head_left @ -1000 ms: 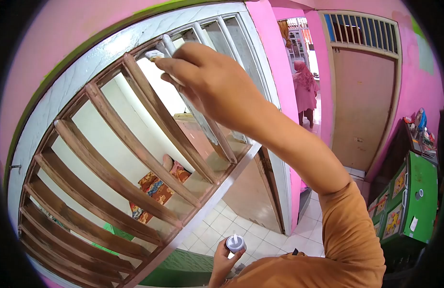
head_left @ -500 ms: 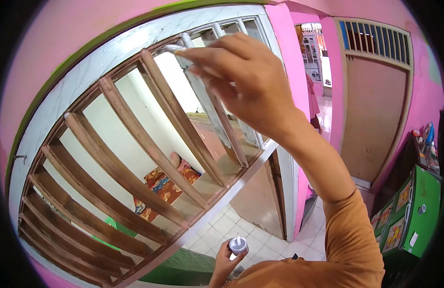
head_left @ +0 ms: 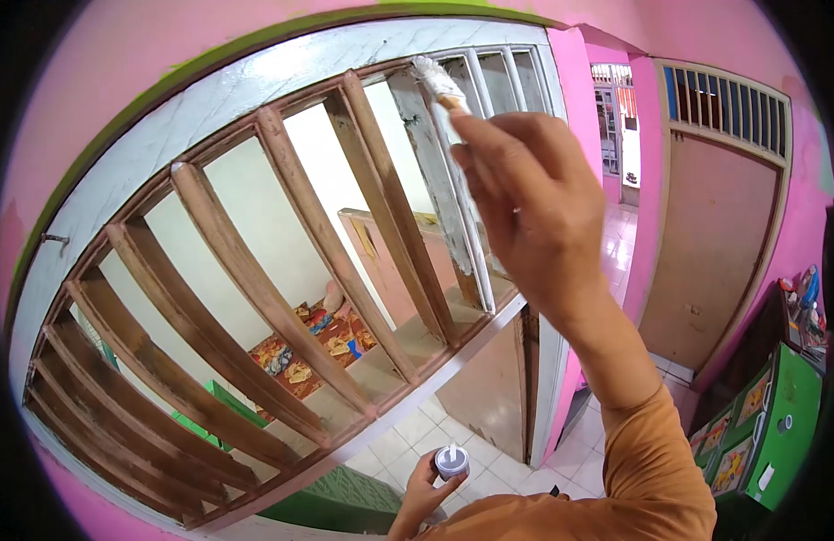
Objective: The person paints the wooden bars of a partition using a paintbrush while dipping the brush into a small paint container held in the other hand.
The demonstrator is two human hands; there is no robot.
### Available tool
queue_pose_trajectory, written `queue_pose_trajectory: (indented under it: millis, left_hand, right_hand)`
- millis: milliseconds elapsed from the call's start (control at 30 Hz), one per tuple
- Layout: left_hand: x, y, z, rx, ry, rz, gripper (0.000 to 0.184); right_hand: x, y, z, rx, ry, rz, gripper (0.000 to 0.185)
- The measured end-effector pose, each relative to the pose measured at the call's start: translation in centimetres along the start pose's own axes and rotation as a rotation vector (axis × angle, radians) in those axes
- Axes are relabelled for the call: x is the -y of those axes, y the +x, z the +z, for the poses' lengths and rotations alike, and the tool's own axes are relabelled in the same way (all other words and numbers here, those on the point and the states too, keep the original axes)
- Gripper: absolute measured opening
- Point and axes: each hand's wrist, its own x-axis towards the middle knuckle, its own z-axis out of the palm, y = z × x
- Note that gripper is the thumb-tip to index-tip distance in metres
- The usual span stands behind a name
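Note:
My right hand (head_left: 539, 203) is closed on the handle of a paintbrush (head_left: 441, 83). The white-coated bristles touch the top of a slat (head_left: 426, 153) in a wooden window grille. White paint covers that slat's narrow front edge and, in patches, its side. Brown wooden slats (head_left: 295, 239) stand to its left, and white slats (head_left: 510, 81) to its right. Low down, near my body, my left hand (head_left: 424, 487) grips a small round paint can (head_left: 452, 461). Grey-looking paint and a pale strip show in its opening.
A streaky white frame beam (head_left: 281, 68) runs above the grille, with a metal hook (head_left: 54, 239) at its left. Beyond the slats lies a patterned cloth (head_left: 313, 352). A green cabinet (head_left: 769, 442) stands at right, near a closed door (head_left: 710, 239). White tiles (head_left: 394, 451) cover the floor.
The view has shifted, so the grille sits further right. The brush is still at the same slat's top, and that slat's front edge, brown lower down before, now looks white. My left hand keeps the can.

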Motion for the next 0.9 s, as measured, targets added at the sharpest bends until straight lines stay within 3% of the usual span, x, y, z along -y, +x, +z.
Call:
queue_pose_trajectory:
  millis: [200, 433, 500, 633, 700, 800, 900]
  left_hand:
    - [0.2, -0.5, -0.4, -0.018, 0.005, -0.014, 0.064]
    - [1.4, -0.8, -1.4, 0.009, 0.039, 0.045, 0.066]
    - [1.3, -0.8, -1.5, 0.008, 0.025, 0.059, 0.066]
    - [1.1, -0.6, -1.3, 0.001, 0.028, 0.042, 0.066]
    - [0.7, -0.4, -1.0, 0.0, 0.026, 0.031, 0.065]
    - [0.8, 0.3, -0.7, -0.014, 0.041, 0.026, 0.066]
    - [1.9, 1.4, -0.4, 0.01, 0.04, 0.06, 0.066]
  right_hand:
    - [2.1, 0.3, 1.0, 0.041, 0.185, -0.077, 0.04]
    - [2.3, -0.1, 0.5, -0.02, 0.323, -0.044, 0.039]
    - [1.1, -0.3, 0.1, 0.011, 0.28, 0.108, 0.035]
    - [-1.7, -0.4, -0.2, 0.003, 0.224, 0.217, 0.027]
    - [-2.6, -1.1, -1.1, 0.039, 0.23, 0.241, 0.024]
    - [-3.4, -2.6, -2.8, -0.099, 0.154, 0.176, 0.023]
    - [-2.9, -5.9, -6.5, -0.059, 0.173, 0.304, 0.018]
